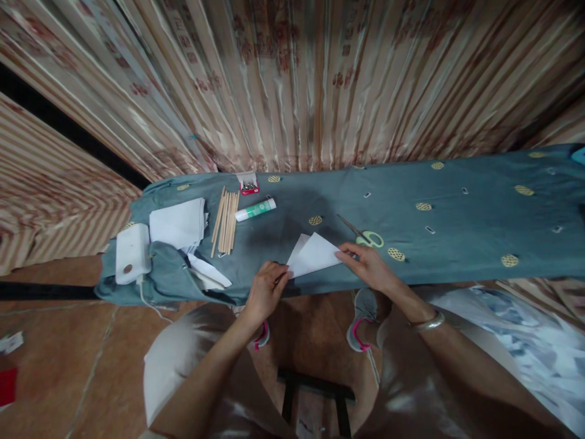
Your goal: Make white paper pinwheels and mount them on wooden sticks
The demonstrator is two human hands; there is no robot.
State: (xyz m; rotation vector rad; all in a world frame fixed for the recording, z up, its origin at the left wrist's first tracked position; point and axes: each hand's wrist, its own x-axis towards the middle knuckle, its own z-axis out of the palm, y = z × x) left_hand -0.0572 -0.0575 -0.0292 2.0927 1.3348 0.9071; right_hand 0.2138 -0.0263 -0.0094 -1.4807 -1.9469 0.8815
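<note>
1. Pinching the folded white paper (314, 256) at both ends: left hand (269, 288) on its lower left corner, right hand (365, 266) on its right corner. Fingers closed on it, both sides.
2. Paper position: near edge of the counter (470, 231), left of its middle, between the hands. Peak points at the far edge.
3. Key relation: the paper's long side runs hand to hand, roughly along the near edge, right end a bit farther out. It lies right of the left fingers, left of the right ones. Neither hand is nearer; both are touching.
4. Second, greyer point shows just left of the main peak. Can't tell from this view if it's the same sheet or another layer.
5. Green-handled scissors (371, 238): just beyond the right hand, handles toward it, blades angled to the far edge and leftward. Right hand is clearly nearer.
6. Toward the left end: glue tube (256, 210), red box (248, 185) by the far edge, wooden sticks (226, 222), paper stack (177, 222).
7. Near left corner: white device (132, 253) with a cord.
</note>
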